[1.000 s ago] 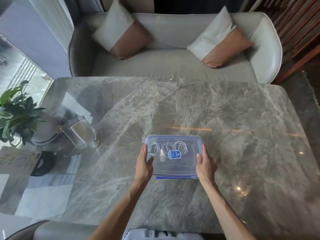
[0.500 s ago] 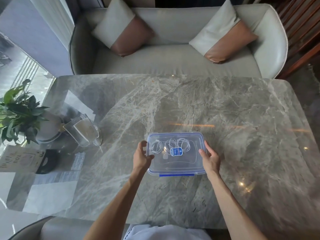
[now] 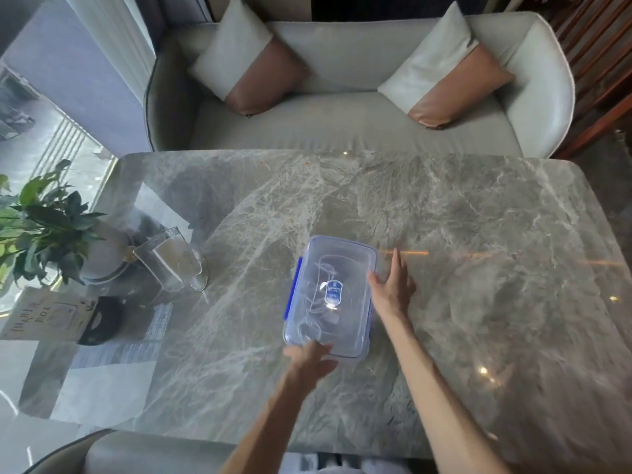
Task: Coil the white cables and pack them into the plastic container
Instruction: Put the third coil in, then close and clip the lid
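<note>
- The plastic container [image 3: 345, 268] is set flat on the marble table [image 3: 478, 234], lid on, with its long side running away from the person.
- The white cables [image 3: 323, 266] are seen inside through the clear lid as loose loops; the exact count cannot be told because of blur.
- A blue label [image 3: 334, 290] is stuck near the middle of the lid, and a blue clip [image 3: 293, 292] is seen along the container's left long side.
- The left grip [image 3: 309, 359] is placed at the near short end of the container, at its near-left corner, touching the rim; it is motion-blurred, so whether the fingers are curled round the edge or only laid against it cannot be told.
- The right grip [image 3: 393, 289] is held apart, fingers straight and pointing away from the person, just beside the right long side, with the thumb touching or nearly touching the lid's edge; nothing is clamped in it.
- The container is thus found between the two grips: left at the near end, right at the far-right flank.
- A potted plant [image 3: 44, 220], a clear stand [image 3: 171, 261] and a printed card [image 3: 41, 316] are placed at the table's left end, well apart from the container.
- A grey sofa [image 3: 342, 131] is seen beyond the far edge.
</note>
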Action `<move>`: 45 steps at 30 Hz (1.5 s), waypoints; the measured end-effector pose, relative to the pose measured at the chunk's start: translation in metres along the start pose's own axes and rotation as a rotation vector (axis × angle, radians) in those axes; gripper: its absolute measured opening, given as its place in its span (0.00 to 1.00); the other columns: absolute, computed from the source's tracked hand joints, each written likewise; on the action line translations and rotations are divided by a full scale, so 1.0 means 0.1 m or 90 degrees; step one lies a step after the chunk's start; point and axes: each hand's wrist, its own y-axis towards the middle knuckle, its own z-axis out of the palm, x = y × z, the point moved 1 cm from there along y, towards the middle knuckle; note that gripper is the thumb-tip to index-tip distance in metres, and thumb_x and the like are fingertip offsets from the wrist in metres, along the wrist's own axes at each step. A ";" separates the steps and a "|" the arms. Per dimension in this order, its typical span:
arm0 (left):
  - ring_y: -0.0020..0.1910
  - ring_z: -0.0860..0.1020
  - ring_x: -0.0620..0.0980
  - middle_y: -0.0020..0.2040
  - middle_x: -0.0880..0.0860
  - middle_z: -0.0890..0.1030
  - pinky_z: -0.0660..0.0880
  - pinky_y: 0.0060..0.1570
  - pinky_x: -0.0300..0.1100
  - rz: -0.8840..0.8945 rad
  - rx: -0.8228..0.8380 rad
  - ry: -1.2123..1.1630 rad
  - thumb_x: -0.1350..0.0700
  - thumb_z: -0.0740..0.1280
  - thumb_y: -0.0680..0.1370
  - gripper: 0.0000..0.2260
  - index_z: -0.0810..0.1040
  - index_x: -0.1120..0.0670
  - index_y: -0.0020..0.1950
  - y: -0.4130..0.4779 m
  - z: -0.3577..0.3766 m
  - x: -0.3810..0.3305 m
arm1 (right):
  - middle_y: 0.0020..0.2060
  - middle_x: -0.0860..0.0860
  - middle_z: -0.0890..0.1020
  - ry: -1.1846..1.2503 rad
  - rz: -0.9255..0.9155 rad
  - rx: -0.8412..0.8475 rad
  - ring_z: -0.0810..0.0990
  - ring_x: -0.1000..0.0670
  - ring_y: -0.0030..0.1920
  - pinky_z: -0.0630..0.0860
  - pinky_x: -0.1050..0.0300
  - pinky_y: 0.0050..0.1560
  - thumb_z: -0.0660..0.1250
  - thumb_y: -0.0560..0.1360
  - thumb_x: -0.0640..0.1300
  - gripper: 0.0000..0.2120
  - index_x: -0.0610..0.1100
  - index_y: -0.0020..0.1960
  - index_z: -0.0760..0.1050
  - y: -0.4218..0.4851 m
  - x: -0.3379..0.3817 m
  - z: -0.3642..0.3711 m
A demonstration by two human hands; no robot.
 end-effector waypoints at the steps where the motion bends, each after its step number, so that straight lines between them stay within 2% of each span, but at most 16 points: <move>1: 0.49 0.82 0.57 0.56 0.61 0.78 0.82 0.49 0.50 -0.027 0.000 -0.002 0.65 0.71 0.74 0.18 0.68 0.59 0.61 -0.03 0.04 0.09 | 0.80 0.42 0.57 0.006 0.037 0.008 0.57 0.38 0.78 0.51 0.45 0.76 0.67 0.79 0.50 0.37 0.49 0.81 0.50 -0.15 -0.13 0.09; 3: 0.46 0.82 0.53 0.53 0.61 0.79 0.81 0.50 0.46 -0.051 0.057 0.056 0.66 0.70 0.74 0.12 0.72 0.61 0.55 -0.07 -0.01 0.22 | 0.81 0.42 0.55 0.060 0.121 0.058 0.58 0.37 0.78 0.57 0.42 0.75 0.66 0.79 0.53 0.40 0.52 0.82 0.45 -0.34 -0.35 0.18; 5: 0.35 0.79 0.46 0.44 0.57 0.75 0.79 0.39 0.40 -0.041 0.133 0.119 0.66 0.67 0.74 0.06 0.72 0.59 0.45 -0.09 -0.21 0.25 | 0.81 0.45 0.55 0.195 0.185 0.098 0.60 0.40 0.78 0.61 0.42 0.75 0.69 0.78 0.52 0.44 0.53 0.81 0.43 -0.31 -0.47 0.18; 7: 0.31 0.72 0.49 0.39 0.56 0.70 0.72 0.33 0.41 0.001 0.054 0.033 0.62 0.65 0.73 0.05 0.70 0.57 0.41 -0.03 -0.43 0.06 | 0.80 0.45 0.56 0.270 0.221 0.137 0.62 0.43 0.78 0.63 0.42 0.75 0.71 0.77 0.50 0.46 0.53 0.81 0.43 -0.22 -0.49 0.16; 9: 0.37 0.71 0.52 0.42 0.56 0.71 0.70 0.38 0.41 0.100 -0.077 -0.018 0.58 0.64 0.75 0.05 0.72 0.57 0.48 0.19 -0.54 -0.26 | 0.79 0.43 0.60 0.292 0.249 0.151 0.65 0.43 0.77 0.64 0.41 0.75 0.72 0.76 0.50 0.45 0.50 0.82 0.45 -0.17 -0.47 0.19; 11: 0.54 0.74 0.54 0.56 0.57 0.75 0.70 0.57 0.47 0.163 -0.009 0.075 0.53 0.64 0.80 0.16 0.71 0.59 0.65 0.36 -0.46 -0.61 | 0.77 0.41 0.64 0.311 0.264 0.141 0.68 0.42 0.75 0.64 0.42 0.75 0.71 0.77 0.49 0.43 0.48 0.81 0.47 -0.18 -0.45 0.24; 12: 0.58 0.75 0.55 0.59 0.56 0.76 0.69 0.61 0.49 0.158 0.065 0.124 0.50 0.63 0.81 0.18 0.71 0.60 0.67 0.41 -0.40 -0.73 | 0.76 0.41 0.66 0.318 0.268 0.133 0.69 0.42 0.74 0.65 0.44 0.74 0.70 0.77 0.49 0.42 0.47 0.81 0.48 -0.20 -0.44 0.26; 15: 0.48 0.78 0.55 0.50 0.58 0.82 0.74 0.49 0.47 0.131 0.143 0.175 0.50 0.65 0.80 0.15 0.80 0.59 0.59 0.48 -0.31 -0.94 | 0.75 0.40 0.68 0.335 0.282 0.117 0.70 0.42 0.73 0.65 0.46 0.73 0.70 0.78 0.48 0.40 0.44 0.81 0.50 -0.22 -0.41 0.27; 19: 0.37 0.77 0.53 0.41 0.59 0.80 0.75 0.39 0.45 0.232 -0.005 0.249 0.54 0.68 0.79 0.11 0.81 0.62 0.50 0.49 -0.24 -0.97 | 0.74 0.40 0.69 0.343 0.306 0.125 0.70 0.42 0.73 0.66 0.45 0.73 0.71 0.77 0.47 0.41 0.41 0.81 0.51 -0.19 -0.41 0.25; 24: 0.51 0.81 0.61 0.51 0.60 0.83 0.72 0.46 0.46 0.319 -0.145 0.506 0.50 0.69 0.77 0.16 0.77 0.59 0.58 0.33 -0.03 -0.86 | 0.74 0.40 0.70 0.335 0.316 0.130 0.70 0.43 0.73 0.66 0.48 0.72 0.71 0.77 0.47 0.41 0.39 0.80 0.51 -0.16 -0.43 0.25; 28: 0.53 0.81 0.59 0.52 0.55 0.84 0.76 0.52 0.49 0.286 -0.206 0.526 0.51 0.71 0.74 0.17 0.77 0.50 0.62 0.26 0.00 -0.83 | 0.75 0.41 0.69 0.316 0.317 0.145 0.70 0.42 0.73 0.67 0.48 0.71 0.71 0.77 0.49 0.41 0.39 0.80 0.52 -0.16 -0.43 0.21; 32: 0.52 0.82 0.59 0.51 0.54 0.85 0.73 0.50 0.47 0.281 -0.266 0.531 0.50 0.70 0.74 0.17 0.78 0.45 0.63 0.22 0.04 -0.82 | 0.73 0.40 0.71 0.305 0.311 0.146 0.72 0.42 0.71 0.69 0.52 0.65 0.72 0.76 0.49 0.39 0.38 0.79 0.56 -0.16 -0.41 0.18; 35: 0.52 0.82 0.58 0.50 0.53 0.85 0.72 0.49 0.46 0.281 -0.277 0.516 0.50 0.70 0.74 0.18 0.78 0.43 0.63 0.24 0.04 -0.80 | 0.70 0.39 0.75 0.288 0.297 0.144 0.75 0.41 0.67 0.69 0.55 0.57 0.72 0.77 0.48 0.33 0.36 0.75 0.64 -0.18 -0.40 0.18; 40: 0.50 0.82 0.56 0.48 0.49 0.85 0.75 0.52 0.47 0.263 -0.253 0.466 0.46 0.71 0.71 0.18 0.79 0.41 0.61 0.26 -0.02 -0.80 | 0.59 0.43 0.84 0.282 0.289 0.225 0.82 0.44 0.57 0.78 0.52 0.56 0.76 0.72 0.51 0.25 0.40 0.65 0.78 -0.10 -0.45 0.01; 43: 0.49 0.82 0.55 0.46 0.48 0.85 0.75 0.51 0.47 0.269 -0.237 0.454 0.46 0.71 0.71 0.18 0.79 0.40 0.60 0.25 -0.04 -0.79 | 0.54 0.39 0.85 0.257 0.219 0.145 0.81 0.46 0.48 0.77 0.55 0.50 0.73 0.76 0.47 0.17 0.37 0.59 0.81 -0.20 -0.40 0.09; 45: 0.50 0.82 0.55 0.47 0.49 0.85 0.74 0.51 0.46 0.267 -0.234 0.453 0.46 0.71 0.71 0.18 0.79 0.39 0.61 0.25 -0.04 -0.79 | 0.55 0.39 0.83 0.146 0.166 0.065 0.80 0.43 0.50 0.77 0.52 0.54 0.69 0.78 0.50 0.18 0.38 0.62 0.79 -0.29 -0.38 0.20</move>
